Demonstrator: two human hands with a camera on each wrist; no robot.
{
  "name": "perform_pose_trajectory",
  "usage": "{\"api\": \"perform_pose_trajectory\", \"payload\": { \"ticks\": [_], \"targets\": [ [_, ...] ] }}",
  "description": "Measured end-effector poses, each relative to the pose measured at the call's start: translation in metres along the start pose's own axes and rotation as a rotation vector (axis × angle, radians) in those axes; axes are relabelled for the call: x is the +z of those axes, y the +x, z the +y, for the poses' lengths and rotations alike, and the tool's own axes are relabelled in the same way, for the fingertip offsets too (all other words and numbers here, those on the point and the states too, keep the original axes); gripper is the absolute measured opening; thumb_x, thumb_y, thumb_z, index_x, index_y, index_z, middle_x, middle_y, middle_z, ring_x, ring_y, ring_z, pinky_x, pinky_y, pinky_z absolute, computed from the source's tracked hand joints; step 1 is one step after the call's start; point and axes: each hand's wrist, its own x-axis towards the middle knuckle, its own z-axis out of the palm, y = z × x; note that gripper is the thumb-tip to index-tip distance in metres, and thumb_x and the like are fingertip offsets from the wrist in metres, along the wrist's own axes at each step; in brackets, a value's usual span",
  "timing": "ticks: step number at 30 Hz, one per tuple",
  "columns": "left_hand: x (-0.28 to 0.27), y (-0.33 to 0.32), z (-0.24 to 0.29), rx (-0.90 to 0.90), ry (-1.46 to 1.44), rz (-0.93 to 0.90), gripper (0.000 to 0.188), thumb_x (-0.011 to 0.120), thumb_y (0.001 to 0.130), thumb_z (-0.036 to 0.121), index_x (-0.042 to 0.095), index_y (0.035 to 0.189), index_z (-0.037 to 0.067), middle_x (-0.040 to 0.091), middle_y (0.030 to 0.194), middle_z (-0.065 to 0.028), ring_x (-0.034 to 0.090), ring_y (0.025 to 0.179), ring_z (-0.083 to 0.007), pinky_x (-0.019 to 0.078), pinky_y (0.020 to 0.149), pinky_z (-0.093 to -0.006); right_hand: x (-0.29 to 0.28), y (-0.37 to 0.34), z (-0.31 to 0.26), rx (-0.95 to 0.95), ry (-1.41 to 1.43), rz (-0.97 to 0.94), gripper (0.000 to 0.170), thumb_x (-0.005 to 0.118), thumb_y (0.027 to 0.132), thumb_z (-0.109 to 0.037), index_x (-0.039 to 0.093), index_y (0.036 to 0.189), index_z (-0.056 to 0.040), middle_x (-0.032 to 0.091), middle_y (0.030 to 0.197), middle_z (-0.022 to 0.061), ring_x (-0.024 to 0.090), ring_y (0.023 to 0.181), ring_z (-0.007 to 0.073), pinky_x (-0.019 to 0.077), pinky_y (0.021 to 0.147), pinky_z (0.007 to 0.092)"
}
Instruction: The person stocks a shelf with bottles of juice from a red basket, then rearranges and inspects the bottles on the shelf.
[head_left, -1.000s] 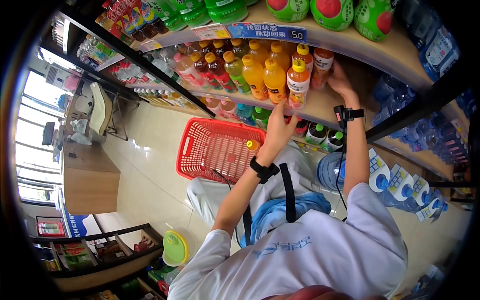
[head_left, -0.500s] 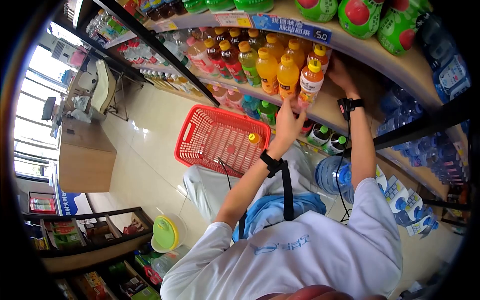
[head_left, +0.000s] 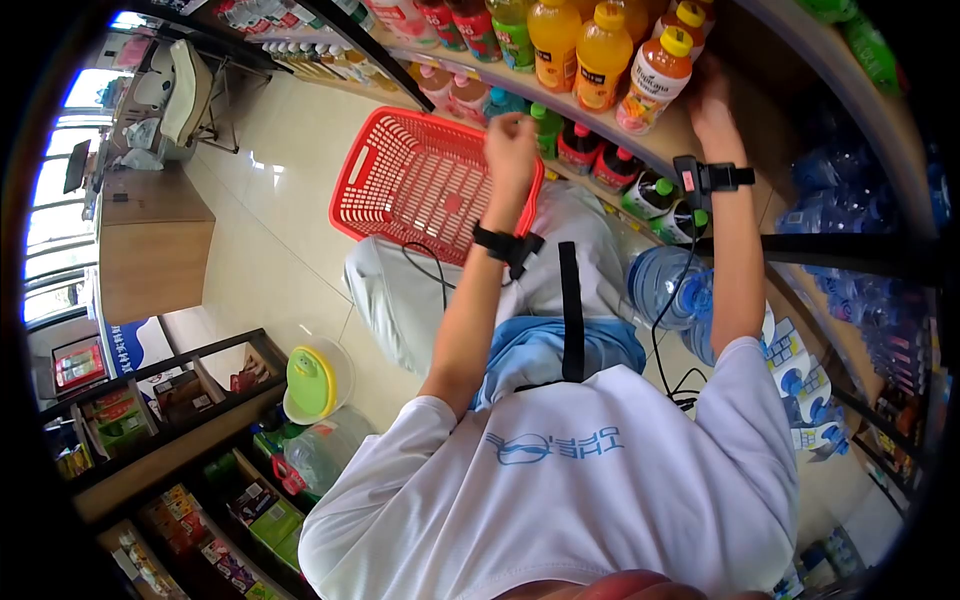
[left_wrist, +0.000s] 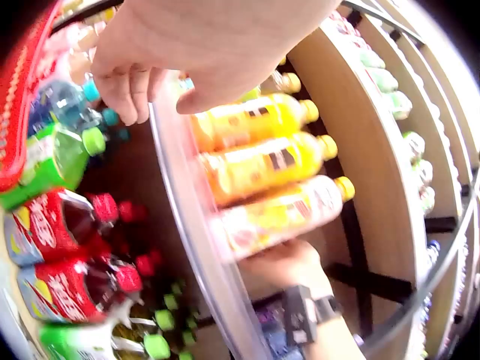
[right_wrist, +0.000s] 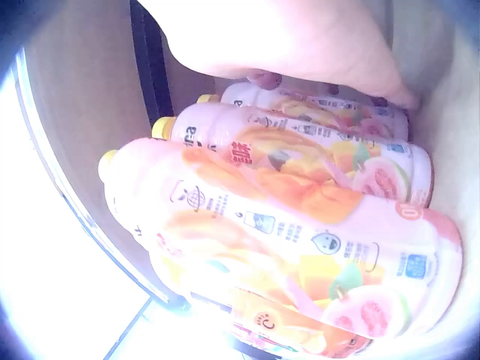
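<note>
Just left of my right hand [head_left: 712, 108], whose grip I cannot tell, the front juice bottle [head_left: 653, 85] stands upright, farther from my empty, loosely curled left hand [head_left: 512, 155].

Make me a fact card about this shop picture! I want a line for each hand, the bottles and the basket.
Place: shop shelves with drinks
Left hand: by the basket's shelf-side edge in the head view, fingers loosely curled, nothing seen in it
Right hand: on the shelf beside the Tropicana bottles; whether it holds one is unclear
Front Tropicana bottle: upright, yellow cap, fruit on its label
Orange drinks: next to it, also yellow-capped
Lower shelf: red-capped bottles and green-capped bottles
Basket: red, by the person's legs
</note>
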Motion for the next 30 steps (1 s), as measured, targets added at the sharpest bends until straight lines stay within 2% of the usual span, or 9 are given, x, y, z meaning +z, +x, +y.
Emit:
{"api": "perform_pose_trajectory", "payload": {
  "ticks": [2,5,11,15,17,21,23,26,30],
  "targets": [
    [-0.048,0.031,-0.047,-0.096,0.248,0.046,0.043,0.073,0.088,0.029,0.066,0.11,-0.007,0.072,0.094,-0.0171,0.07,0.086,-0.0239,0.0549,0.076,-0.0353,0.0,0.004,0.02,-0.057,0.091,-0.097,0.049,0.047,0.105,-0.048,0.058,0.131,-0.0078,0.065,0.126,0.0072,0.059,0.119,0.0211,0.0457,0.105,0.0362],
    [-0.084,0.037,-0.081,-0.287,0.261,-0.04,0.041,0.074,0.089,0.03,0.068,0.109,-0.006,0.067,0.086,-0.0081,0.063,0.074,-0.0148,0.0514,0.063,-0.0294,0.03,-0.032,0.009,0.007,0.091,-0.002,0.051,0.044,0.106,-0.049,0.055,0.133,-0.0081,0.064,0.128,0.0083,0.06,0.119,0.0217,0.0482,0.103,0.0373],
    [-0.117,0.021,-0.116,-0.53,0.199,-0.031,0.05,0.074,0.089,0.033,0.062,0.119,-0.005,0.065,0.088,-0.0076,0.062,0.071,-0.0168,0.0513,0.061,-0.0295,0.022,-0.028,0.019,0.009,0.015,-0.063,0.054,0.036,0.107,-0.053,0.051,0.137,-0.0104,0.059,0.139,0.0085,0.058,0.126,0.0227,0.0471,0.106,0.0378],
    [-0.102,0.026,-0.153,-0.48,0.279,-0.179,0.055,0.073,0.09,0.034,0.059,0.128,-0.002,0.066,0.095,-0.0096,0.063,0.072,-0.0186,0.052,0.062,-0.0305,0.017,-0.024,0.02,0.005,0.094,-0.017,0.038,0.041,0.107,-0.034,0.056,0.131,-0.0075,0.063,0.133,0.0106,0.061,0.121,0.0251,0.0489,0.106,0.0412],
    [-0.08,0.013,-0.128,-0.538,0.466,-0.276,0.075,0.077,0.084,0.041,0.052,0.139,-0.003,0.069,0.113,-0.0234,0.07,0.099,-0.0308,0.0563,0.077,-0.038,0.002,-0.014,0.021,-0.007,0.128,-0.038,0.036,0.045,0.106,-0.03,0.055,0.132,-0.0063,0.062,0.134,0.0114,0.061,0.121,0.0257,0.0485,0.106,0.0417],
    [-0.063,0.016,-0.159,-0.527,0.486,-0.398,0.081,0.078,0.081,0.044,0.05,0.144,0.002,0.067,0.122,-0.0259,0.067,0.113,-0.0342,0.0558,0.087,-0.0392,-0.028,-0.004,0.011,-0.025,0.172,-0.078,0.035,0.05,0.105,-0.024,0.054,0.134,-0.0045,0.06,0.136,0.0125,0.061,0.121,0.0265,0.048,0.107,0.0426],
    [-0.06,0.017,-0.174,-0.178,0.627,-0.489,0.077,0.078,0.08,0.042,0.052,0.141,0.002,0.066,0.125,-0.0259,0.064,0.119,-0.0353,0.0537,0.093,-0.0409,-0.043,-0.036,-0.002,-0.098,-0.047,0.116,0.038,0.062,0.099,-0.019,0.053,0.133,-0.0029,0.06,0.133,0.0133,0.061,0.117,0.0263,0.0502,0.102,0.0394],
    [-0.059,0.006,-0.156,-0.138,0.684,-0.559,0.07,0.079,0.078,0.035,0.056,0.137,0.004,0.066,0.124,-0.0251,0.064,0.117,-0.0376,0.0525,0.095,-0.0436,-0.051,-0.101,-0.014,-0.126,-0.097,0.043,0.034,0.063,0.098,-0.016,0.056,0.127,-0.0007,0.064,0.123,0.0131,0.065,0.104,0.0236,0.0522,0.096,0.0352],
    [-0.066,0.012,-0.152,-0.111,0.722,-0.534,0.058,0.079,0.076,0.029,0.064,0.127,0.007,0.07,0.113,-0.0244,0.067,0.109,-0.0389,0.0537,0.091,-0.0448,-0.035,-0.175,0.015,-0.416,-0.624,-0.059,0.022,0.062,0.099,-0.014,0.063,0.116,-0.0013,0.07,0.101,0.0092,0.066,0.089,0.0162,0.0522,0.083,0.0306]
  ]
}}
